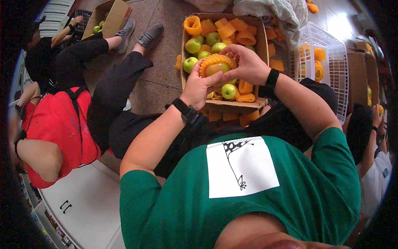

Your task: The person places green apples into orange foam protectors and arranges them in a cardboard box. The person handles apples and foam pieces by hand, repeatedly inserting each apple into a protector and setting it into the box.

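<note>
Above a cardboard box (pixel 263 46), a green apple (pixel 214 69) sits partly inside an orange foam net sleeve (pixel 214 59). My left hand (pixel 199 84) grips the sleeved apple from the near left side, thumb across its front. On the right, my right hand (pixel 245 63) pinches the sleeve's edge, its thumb close to the left thumb. Inside the box lie loose green apples, among them one at the left (pixel 192 46) and one near the front (pixel 229 91). Empty orange foam sleeves (pixel 226 30) are heaped at the box's far side.
To the right stands a white plastic basket (pixel 337 62) with sleeved fruit. A whitish sack (pixel 273 15) lies behind the box. On the left sits a person in red (pixel 62 124), legs stretched out; another cardboard box (pixel 113 21) holds apples. A co-worker's hand (pixel 377 115) holds fruit far right.
</note>
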Motion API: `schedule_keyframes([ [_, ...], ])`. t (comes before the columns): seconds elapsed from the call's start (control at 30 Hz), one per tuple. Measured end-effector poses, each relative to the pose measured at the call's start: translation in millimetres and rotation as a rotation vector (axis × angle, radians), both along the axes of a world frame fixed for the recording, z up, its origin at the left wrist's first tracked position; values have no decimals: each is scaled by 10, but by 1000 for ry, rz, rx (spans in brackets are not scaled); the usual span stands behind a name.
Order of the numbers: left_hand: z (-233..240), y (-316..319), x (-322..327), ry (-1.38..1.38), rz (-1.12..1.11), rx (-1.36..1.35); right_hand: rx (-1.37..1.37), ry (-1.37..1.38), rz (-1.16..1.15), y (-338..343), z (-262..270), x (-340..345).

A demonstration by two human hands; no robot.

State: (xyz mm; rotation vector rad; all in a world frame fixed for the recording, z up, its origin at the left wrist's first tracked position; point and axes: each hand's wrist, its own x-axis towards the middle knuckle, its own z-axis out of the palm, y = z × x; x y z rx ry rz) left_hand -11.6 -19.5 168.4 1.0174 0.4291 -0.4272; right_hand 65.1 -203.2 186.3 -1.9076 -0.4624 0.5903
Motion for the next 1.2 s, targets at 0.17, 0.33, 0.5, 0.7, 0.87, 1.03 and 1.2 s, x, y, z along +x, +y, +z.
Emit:
schedule_keyframes([
  [0.17,-58,2,-19,45,13,29,-19,-37,38,-13,-33,7],
  [0.33,-31,-6,-2,82,27,-104,-20,-300,142,-21,-211,-46],
  [0.5,-1,-33,-9,105,10,-86,-31,-232,103,-1,-159,-50],
  [0.7,-52,-14,-12,84,18,-57,-75,-278,83,3,-136,-53],
  [0.87,36,-48,-24,88,26,-23,-78,-290,90,-11,-162,-46],
  [1.03,-53,-5,-34,101,-55,-116,-100,-230,132,-10,-152,-23],
  [1.2,-61,59,69,66,-46,-282,170,33,217,35,-35,-34],
])
